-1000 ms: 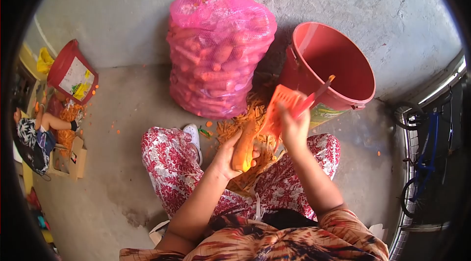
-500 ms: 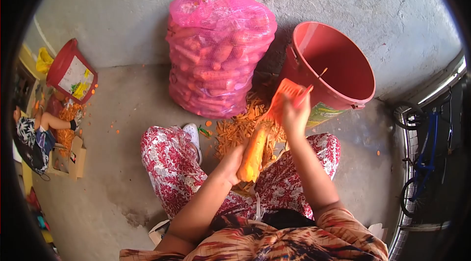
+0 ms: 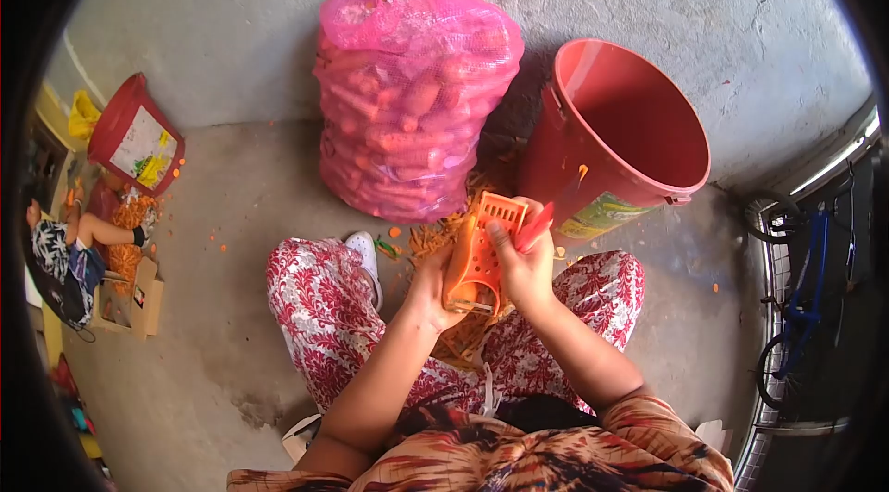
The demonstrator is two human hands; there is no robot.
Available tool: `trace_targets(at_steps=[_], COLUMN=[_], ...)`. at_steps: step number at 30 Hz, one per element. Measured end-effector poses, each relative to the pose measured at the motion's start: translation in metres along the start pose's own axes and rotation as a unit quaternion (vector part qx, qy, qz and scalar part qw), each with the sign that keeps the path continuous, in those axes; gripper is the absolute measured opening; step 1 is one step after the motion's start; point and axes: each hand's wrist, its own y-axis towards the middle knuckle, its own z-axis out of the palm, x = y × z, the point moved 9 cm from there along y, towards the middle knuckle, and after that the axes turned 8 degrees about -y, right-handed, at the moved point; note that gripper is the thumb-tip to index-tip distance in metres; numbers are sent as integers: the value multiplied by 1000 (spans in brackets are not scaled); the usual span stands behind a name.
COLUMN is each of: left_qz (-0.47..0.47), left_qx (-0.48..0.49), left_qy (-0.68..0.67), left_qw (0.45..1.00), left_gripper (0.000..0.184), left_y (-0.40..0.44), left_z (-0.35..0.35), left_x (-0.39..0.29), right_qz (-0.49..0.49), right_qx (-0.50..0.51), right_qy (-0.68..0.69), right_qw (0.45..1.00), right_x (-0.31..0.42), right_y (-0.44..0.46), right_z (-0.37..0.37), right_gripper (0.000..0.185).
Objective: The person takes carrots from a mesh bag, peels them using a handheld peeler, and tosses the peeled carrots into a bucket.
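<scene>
My left hand is wrapped around a carrot, which points away from me above my lap. In my right hand is an orange plastic peeler with a slotted, hole-studded body and a red handle. The thumb presses on its body. The peeler lies over the carrot and hides much of it, with its blade end near my left fingers. Beneath both hands, a heap of carrot peelings covers the floor between my legs. One peel strip shows in front of the red bucket.
A pink mesh sack of carrots stands against the wall. To its right is a large red bucket. At far left, another person sits by a second red bucket and a cardboard box. A blue bicycle is at right.
My right hand has brought the peeler back toward me, from beyond the carrot's far end to over the carrot. The sack and buckets have stayed in place.
</scene>
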Motion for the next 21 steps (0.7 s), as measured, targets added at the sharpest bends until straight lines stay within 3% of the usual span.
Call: trace_targets(at_steps=[2,5,8,14,18,19,20,21], left_qz=[-7,-15,-3,36,35,14,-7,-34], left_qx=[-26,-26,37,64,10,1,-8,69], left_qy=[-47,-55,-30,97,146,166,186,160], left_qw=[999,998,999,993,989,986,982,984], left_gripper=[32,31,31,34,41,43,45,50], left_y=[4,3,2,3,1,0,-2,-14], left_z=[-6,-3,1,-4,-10,-19,-27,-17], left_x=[3,9,10,-5,-9,-6,-1,16], right_qz=[-62,-78,-75,-34,-11,-132,-114,-56], right_qx=[-23,-32,-48,-26,-24,-95,-130,-200], right_qy=[-65,-132,-159,-142,-140,-196,-209,-165], right_qw=[996,988,983,989,990,967,962,964], right_x=[4,12,10,-13,-12,-18,-29,-44], right_y=[-2,-4,1,22,30,37,59,84], right_z=[-2,-3,-6,-3,4,-8,-34,-67], right_gripper=[27,27,22,17,18,19,20,19])
